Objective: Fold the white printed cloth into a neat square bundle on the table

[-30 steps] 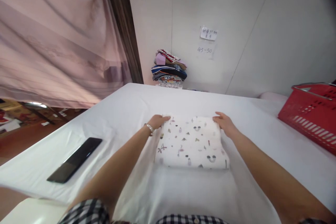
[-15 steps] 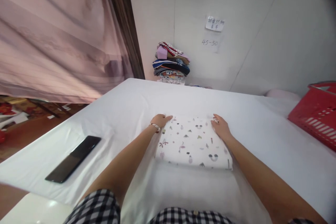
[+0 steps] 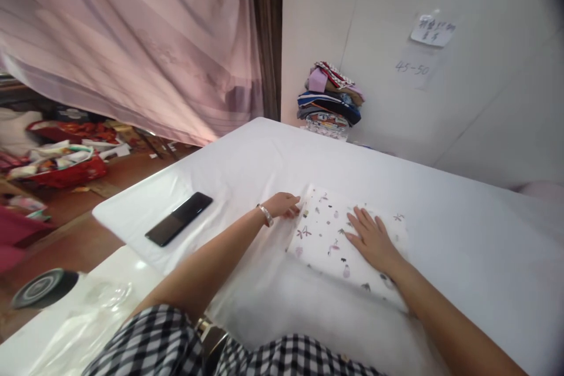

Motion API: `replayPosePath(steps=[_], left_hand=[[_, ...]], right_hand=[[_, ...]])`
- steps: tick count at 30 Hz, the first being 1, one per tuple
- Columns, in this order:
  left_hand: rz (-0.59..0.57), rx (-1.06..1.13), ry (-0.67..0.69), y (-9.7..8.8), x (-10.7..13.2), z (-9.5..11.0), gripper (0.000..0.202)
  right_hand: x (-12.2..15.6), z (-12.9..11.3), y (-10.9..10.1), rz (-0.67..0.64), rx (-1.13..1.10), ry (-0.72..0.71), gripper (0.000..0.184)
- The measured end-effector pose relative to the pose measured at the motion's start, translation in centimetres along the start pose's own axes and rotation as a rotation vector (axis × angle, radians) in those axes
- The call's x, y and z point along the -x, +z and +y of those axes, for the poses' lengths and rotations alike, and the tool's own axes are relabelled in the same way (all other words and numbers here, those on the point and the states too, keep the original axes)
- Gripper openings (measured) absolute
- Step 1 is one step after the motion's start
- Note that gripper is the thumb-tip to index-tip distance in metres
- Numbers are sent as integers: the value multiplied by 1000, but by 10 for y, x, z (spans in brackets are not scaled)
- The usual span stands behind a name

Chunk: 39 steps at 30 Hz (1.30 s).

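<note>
A folded white cloth (image 3: 324,226) with a small scattered print lies on the white-covered table. Translucent plastic (image 3: 304,299), like a bag or sheet, covers its near part and runs down toward my lap. My right hand (image 3: 374,241) rests flat on the cloth, fingers spread. At the cloth's far left edge is my left hand (image 3: 284,204), a bracelet on its wrist. Its fingers are bent together at the edge; whether they pinch the plastic or the cloth is hidden.
A black phone (image 3: 180,218) lies on the table's left side. Folded fabrics (image 3: 330,100) are stacked by the wall. A pink curtain (image 3: 176,41) hangs at the left. Below it stands a red basket (image 3: 70,170) of cloths. A dark round object (image 3: 46,289) and clear plastic (image 3: 88,317) are at lower left.
My right hand has moved from the cloth's far right corner onto its top and flattened. My left hand stays at the left edge. The view has turned left, and the red crate has left it.
</note>
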<state>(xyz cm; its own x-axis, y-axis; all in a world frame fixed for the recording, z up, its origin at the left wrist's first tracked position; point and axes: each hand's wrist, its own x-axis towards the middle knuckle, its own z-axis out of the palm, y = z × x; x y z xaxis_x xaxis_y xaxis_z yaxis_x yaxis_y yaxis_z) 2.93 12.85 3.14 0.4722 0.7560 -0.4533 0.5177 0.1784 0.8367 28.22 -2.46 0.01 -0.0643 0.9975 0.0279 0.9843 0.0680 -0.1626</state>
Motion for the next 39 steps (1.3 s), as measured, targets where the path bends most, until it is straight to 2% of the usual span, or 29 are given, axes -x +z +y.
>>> replayPosePath(steps=[5, 8, 11, 14, 17, 20, 23, 27, 32, 36, 39], left_hand=[[24, -40, 157, 5, 32, -19, 33], [30, -74, 209, 16, 45, -23, 35], [103, -153, 240, 26, 51, -26, 39], [170, -222, 244, 30, 53, -30, 43], [187, -263, 246, 31, 56, -33, 42], [147, -307, 251, 30, 58, -34, 38], [100, -351, 259, 27, 57, -34, 35], [41, -361, 227, 23, 54, -34, 34], [-25, -214, 232, 8, 56, -34, 35], [34, -139, 243, -8, 66, -34, 30], [72, -186, 221, -8, 75, -37, 28]], right_hand=[[-1, 6, 12, -14, 31, 9, 59], [-2, 7, 11, -33, 41, 12, 59], [-3, 3, 5, -58, 34, 23, 58], [-5, -10, -7, -46, 28, 18, 56], [-7, -34, -17, -41, 31, -51, 56], [-8, -57, -15, -77, 17, -130, 56], [-9, -68, -4, -115, -7, -140, 54], [-9, -69, 4, -119, -29, -136, 53], [-7, -68, 3, -117, -39, -130, 53], [-6, -68, 2, -123, -60, -122, 53], [-6, -67, 3, -108, -62, -126, 53]])
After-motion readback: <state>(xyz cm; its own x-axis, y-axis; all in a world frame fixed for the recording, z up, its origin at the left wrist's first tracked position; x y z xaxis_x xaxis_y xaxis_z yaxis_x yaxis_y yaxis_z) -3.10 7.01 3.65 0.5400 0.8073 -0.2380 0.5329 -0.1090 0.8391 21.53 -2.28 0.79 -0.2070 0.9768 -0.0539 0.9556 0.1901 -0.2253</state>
